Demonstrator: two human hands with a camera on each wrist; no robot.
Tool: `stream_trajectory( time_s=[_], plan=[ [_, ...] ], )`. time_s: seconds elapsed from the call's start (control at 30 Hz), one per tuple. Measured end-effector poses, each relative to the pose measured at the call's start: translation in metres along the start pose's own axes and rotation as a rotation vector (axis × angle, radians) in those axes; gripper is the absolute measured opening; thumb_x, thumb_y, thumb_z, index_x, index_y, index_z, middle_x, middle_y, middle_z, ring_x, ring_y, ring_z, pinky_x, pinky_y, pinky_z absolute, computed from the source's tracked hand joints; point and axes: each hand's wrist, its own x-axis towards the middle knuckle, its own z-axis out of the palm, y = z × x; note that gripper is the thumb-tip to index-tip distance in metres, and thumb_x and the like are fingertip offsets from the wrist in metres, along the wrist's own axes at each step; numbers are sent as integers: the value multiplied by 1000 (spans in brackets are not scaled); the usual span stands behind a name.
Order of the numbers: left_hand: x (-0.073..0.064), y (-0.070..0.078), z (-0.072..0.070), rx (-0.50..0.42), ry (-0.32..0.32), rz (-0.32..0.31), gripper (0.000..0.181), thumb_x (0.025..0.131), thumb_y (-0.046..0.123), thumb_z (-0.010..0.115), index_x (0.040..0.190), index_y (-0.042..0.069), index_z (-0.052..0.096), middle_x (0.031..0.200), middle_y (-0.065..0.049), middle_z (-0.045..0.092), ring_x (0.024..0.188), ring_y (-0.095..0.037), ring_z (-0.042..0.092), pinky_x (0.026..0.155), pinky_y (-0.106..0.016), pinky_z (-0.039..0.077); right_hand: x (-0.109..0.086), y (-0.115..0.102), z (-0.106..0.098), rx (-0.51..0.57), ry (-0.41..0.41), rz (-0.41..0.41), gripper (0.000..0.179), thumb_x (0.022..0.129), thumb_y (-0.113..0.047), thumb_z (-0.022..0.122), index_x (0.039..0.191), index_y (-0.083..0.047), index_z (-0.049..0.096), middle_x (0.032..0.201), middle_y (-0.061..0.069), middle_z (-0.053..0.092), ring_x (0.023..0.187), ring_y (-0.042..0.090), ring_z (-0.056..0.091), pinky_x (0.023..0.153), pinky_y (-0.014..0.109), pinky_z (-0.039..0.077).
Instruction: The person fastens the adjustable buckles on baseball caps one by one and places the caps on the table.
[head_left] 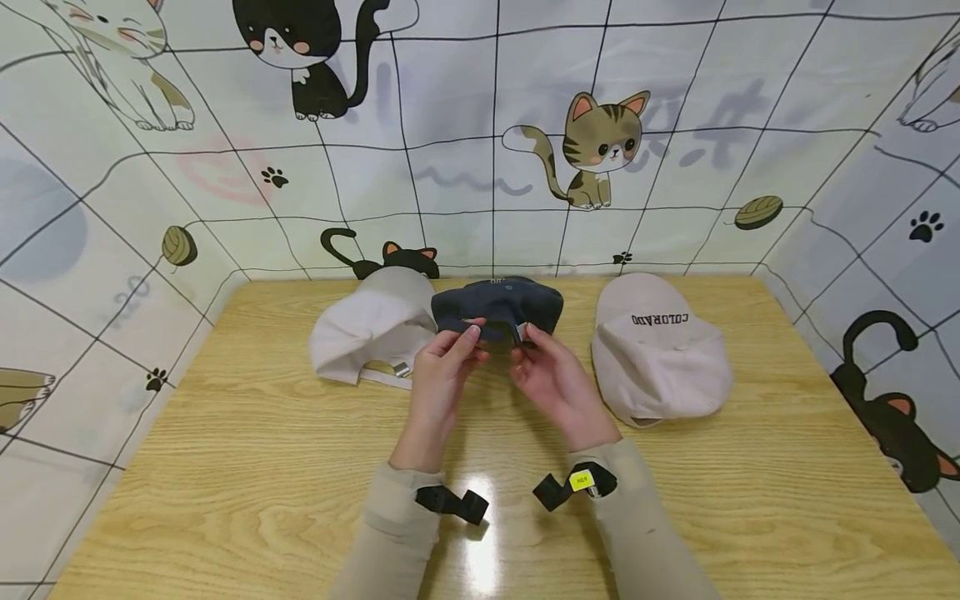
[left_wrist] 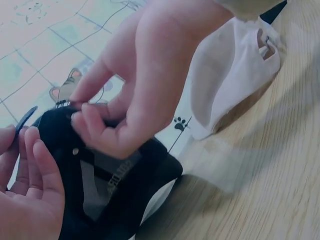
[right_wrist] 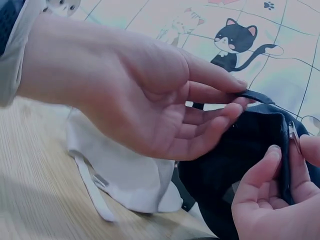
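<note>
A dark navy cap (head_left: 498, 298) is held between both hands, its back opening facing me. My left hand (head_left: 446, 358) pinches the free end of its back strap (right_wrist: 257, 96) between thumb and fingers. On the other side, my right hand (head_left: 558, 379) pinches the cap's edge beside a small metal buckle (right_wrist: 293, 131). Strap and buckle are apart. Pale lettering (left_wrist: 119, 181) shows through the back opening in the left wrist view. Fingers partly cover the cap's rear edge.
On the wooden table (head_left: 262, 467), a white cap (head_left: 360, 321) with its strap and buckle towards me lies at left. A second pale cap (head_left: 660, 367) marked COLORADO lies at right. A cat-print backdrop (head_left: 450, 183) stands behind and at both sides.
</note>
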Motion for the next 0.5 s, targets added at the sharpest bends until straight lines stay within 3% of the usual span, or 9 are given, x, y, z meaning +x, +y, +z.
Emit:
stream_trajectory(
  time_s=[0.17, 0.5],
  plan=[
    [-2, -1, 6, -24, -4, 24, 21, 80, 11, 67, 95, -2, 61, 89, -11, 63, 64, -17, 60, 66, -26, 51, 1, 1, 1, 41, 3, 31, 11, 91, -19, 53, 92, -13, 62, 82, 0, 55, 73, 12, 53, 65, 24, 41],
    [-5, -3, 10, -12, -15, 4, 21, 79, 13, 68, 93, 3, 56, 83, -8, 59, 70, -18, 61, 70, -30, 51, 0, 4, 6, -45, 11, -45, 9, 90, -17, 55, 89, -14, 63, 84, 0, 56, 78, 12, 53, 66, 22, 42]
  ],
)
